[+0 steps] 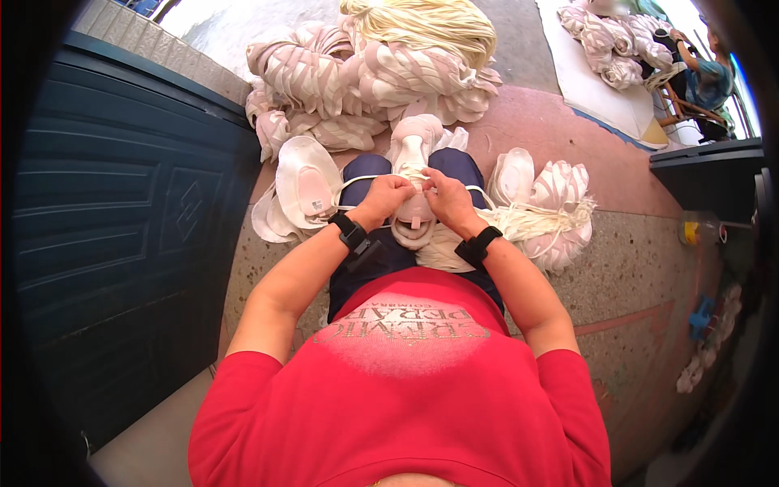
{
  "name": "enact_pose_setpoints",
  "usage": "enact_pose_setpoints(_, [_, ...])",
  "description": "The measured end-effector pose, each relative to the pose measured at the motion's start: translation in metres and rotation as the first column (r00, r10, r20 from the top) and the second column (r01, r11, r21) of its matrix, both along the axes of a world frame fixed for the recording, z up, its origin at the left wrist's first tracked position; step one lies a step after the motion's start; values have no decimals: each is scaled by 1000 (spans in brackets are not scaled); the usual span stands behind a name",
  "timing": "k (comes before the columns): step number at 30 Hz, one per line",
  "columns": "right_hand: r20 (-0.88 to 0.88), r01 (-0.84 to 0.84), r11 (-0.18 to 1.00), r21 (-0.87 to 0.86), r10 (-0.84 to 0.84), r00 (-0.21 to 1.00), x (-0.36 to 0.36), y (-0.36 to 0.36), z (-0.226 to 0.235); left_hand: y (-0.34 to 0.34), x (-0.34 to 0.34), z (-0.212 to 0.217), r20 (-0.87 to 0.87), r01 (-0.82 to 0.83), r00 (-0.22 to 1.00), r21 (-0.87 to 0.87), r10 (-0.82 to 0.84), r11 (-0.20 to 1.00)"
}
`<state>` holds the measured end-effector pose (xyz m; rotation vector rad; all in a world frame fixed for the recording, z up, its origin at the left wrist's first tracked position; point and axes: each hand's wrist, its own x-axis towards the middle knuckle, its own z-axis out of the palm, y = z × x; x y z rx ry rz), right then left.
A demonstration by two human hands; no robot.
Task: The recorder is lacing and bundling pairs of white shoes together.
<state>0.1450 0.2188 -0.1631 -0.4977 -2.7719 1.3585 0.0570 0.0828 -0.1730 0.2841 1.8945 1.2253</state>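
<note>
A pale pink and white shoe upper (pixel 416 134) lies lengthwise across my lap, its heel end toward my body. My left hand (pixel 388 197) is closed in a pinch at the left row of eyelets, with a cream shoelace (pixel 361 179) trailing out to the left. Opposite it, my right hand (pixel 451 200) pinches the lace at the right side of the throat, and another stretch of lace loops out past that hand. Both sets of fingertips almost meet over the tongue. The exact lace ends between the fingers are too small to make out.
More shoe uppers (pixel 307 185) sit by my left knee. Right of my lap lie a bundle of cream laces (pixel 519 222) and stacked uppers (pixel 560 187). Ahead is a large heap of bundled uppers (pixel 365 81). A dark door (pixel 105 195) stands left; another person (pixel 707 81) sits far right.
</note>
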Motion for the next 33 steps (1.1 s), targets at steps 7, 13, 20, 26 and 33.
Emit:
enact_pose_setpoints(7, [-62, -16, 974, -227, 2, 998, -7, 8, -12, -1, 1, -3, 115, -49, 993, 111, 36, 993])
enact_pose_setpoints(13, [-7, 36, 873, -487, -45, 999, -6, 31, -16, 11, 9, 39, -786, 151, 522, -297, -331, 943])
enact_pose_setpoints(20, [134, 139, 289, -947, -37, 990, -8, 40, 77, 32, -17, 56, -553, 345, 686, -325, -473, 880])
enact_pose_setpoints(26, [61, -187, 982, 4, 186, 981, 16, 40, -3, 50, -116, 191, -331, 13, 930, 467, 161, 884])
enact_pose_setpoints(33, [-44, -139, 990, -19, 138, 989, 11, 18, 5, 16, -144, 197, -309, -103, 916, 433, 255, 896])
